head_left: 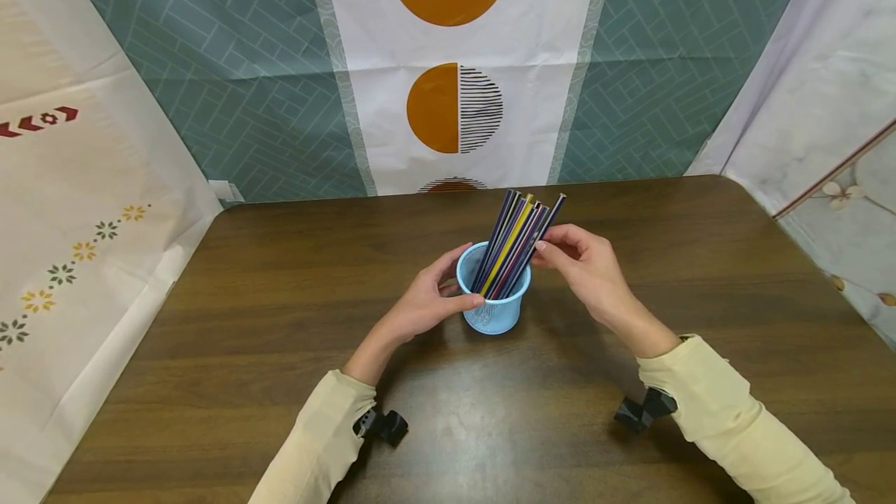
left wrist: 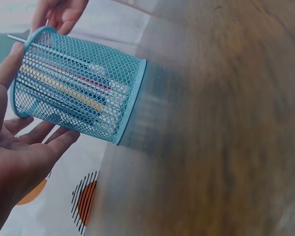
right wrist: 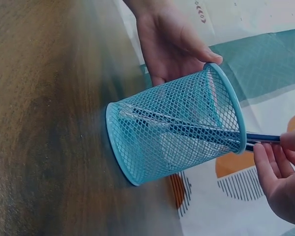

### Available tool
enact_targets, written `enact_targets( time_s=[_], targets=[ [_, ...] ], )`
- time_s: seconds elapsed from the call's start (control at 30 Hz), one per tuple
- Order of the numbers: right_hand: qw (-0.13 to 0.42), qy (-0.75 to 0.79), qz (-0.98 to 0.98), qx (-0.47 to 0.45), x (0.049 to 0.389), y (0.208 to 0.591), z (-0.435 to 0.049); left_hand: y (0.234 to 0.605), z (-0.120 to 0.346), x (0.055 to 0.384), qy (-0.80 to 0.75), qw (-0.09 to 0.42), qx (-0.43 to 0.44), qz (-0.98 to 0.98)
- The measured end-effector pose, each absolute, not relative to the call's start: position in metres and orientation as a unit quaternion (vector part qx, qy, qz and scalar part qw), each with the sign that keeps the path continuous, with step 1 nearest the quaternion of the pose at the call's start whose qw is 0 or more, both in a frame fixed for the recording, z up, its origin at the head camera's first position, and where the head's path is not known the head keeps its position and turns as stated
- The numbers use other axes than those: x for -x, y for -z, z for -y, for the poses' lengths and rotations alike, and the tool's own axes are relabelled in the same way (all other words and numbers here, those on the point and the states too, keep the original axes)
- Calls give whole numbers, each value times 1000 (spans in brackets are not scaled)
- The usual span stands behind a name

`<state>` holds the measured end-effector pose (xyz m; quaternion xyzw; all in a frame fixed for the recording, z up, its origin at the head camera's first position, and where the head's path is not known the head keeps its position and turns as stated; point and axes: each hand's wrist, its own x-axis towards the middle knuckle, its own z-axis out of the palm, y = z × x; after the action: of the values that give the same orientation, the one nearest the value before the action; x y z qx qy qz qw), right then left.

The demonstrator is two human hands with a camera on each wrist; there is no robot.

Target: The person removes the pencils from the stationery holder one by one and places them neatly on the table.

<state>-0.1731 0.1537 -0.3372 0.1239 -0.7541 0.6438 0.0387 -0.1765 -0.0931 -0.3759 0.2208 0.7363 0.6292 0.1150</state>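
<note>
A light blue mesh pen cup (head_left: 492,319) stands upright on the table, with several slim pencils (head_left: 511,247) leaning to the right in it. Most are dark, and one is yellow. My left hand (head_left: 432,295) holds the cup from the left, its thumb at the near rim and its fingers round the far side. At the right of the rim, my right hand (head_left: 584,264) pinches a dark pencil (right wrist: 263,138) between thumb and fingers. Through the mesh in the left wrist view, the lower ends of the pencils show inside the cup (left wrist: 132,93).
The brown wooden table (head_left: 280,294) has its far edge against a green and white patterned cloth (head_left: 259,99). Pale cloths hang at the left and right sides. A small black device (head_left: 381,425) is strapped to each wrist.
</note>
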Motion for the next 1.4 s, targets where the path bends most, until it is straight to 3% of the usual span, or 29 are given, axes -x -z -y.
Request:
enact_targets(
  time_s=[0.33,0.87,1.4],
  targets=[
    [68,-592,788,-156,168,334,-151,378,94,177,-638,118,-222,-728],
    [65,-607,767,-200,171,327,-149,375,94,177,-633,118,-219,-733],
    [132,-622,745,-201,174,301,-158,376,93,177,-630,116,-215,-737]
  ],
)
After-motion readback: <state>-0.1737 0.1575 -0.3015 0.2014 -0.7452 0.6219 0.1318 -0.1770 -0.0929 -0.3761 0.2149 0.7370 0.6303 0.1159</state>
